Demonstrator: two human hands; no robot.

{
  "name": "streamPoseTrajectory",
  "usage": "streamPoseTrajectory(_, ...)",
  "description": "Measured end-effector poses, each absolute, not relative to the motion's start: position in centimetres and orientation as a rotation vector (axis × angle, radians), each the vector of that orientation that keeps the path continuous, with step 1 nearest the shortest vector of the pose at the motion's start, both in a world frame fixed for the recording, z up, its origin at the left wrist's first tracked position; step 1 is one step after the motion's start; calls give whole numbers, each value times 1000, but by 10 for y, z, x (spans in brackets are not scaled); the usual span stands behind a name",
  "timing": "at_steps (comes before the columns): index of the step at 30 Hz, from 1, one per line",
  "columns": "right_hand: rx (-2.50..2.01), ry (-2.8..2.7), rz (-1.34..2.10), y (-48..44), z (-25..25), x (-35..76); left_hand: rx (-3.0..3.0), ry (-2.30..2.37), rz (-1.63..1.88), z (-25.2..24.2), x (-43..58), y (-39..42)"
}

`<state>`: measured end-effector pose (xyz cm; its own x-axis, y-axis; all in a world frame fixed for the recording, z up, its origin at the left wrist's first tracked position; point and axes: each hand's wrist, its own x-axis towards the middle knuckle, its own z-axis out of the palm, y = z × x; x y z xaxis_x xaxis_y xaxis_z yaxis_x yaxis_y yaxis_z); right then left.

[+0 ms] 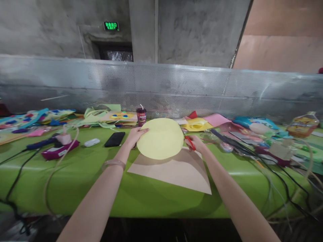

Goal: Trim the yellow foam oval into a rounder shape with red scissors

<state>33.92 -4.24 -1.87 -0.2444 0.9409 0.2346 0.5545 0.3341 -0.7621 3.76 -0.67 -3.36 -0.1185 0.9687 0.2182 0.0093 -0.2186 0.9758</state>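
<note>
A rounded sheet of pale yellow paper (pixel 160 138) is held up above the table. My left hand (pixel 137 136) grips its left edge, fingers closed on it. In my right hand (pixel 196 144) are scissors with red handles (pixel 190 143), at the right edge of the yellow paper; their blades are mostly hidden. Under the yellow paper a pale pinkish sheet (pixel 174 171) lies on the green table, reaching toward its front edge.
On the green table (pixel 83 174), a black phone (pixel 114 139), white case (pixel 92 143) and purple box (pixel 60 150) lie left. A dark cup with a straw (pixel 141 116) stands behind. Coloured paper (pixel 198 124), cables and an amber bottle (pixel 302 125) are right.
</note>
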Motion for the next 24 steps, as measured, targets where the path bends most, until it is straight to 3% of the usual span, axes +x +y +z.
streamPoseTrajectory(9,-1352,-1943,621,-40,-18,341,1326,1176,1453,-37,35,-5)
streamPoseTrajectory(16,-1250,-1892,807,-35,-25,345,1326,1196,1414,-33,37,-9)
streamPoseTrajectory(24,-1243,-1918,791,-33,-26,347,1303,1195,1392,-29,40,-14)
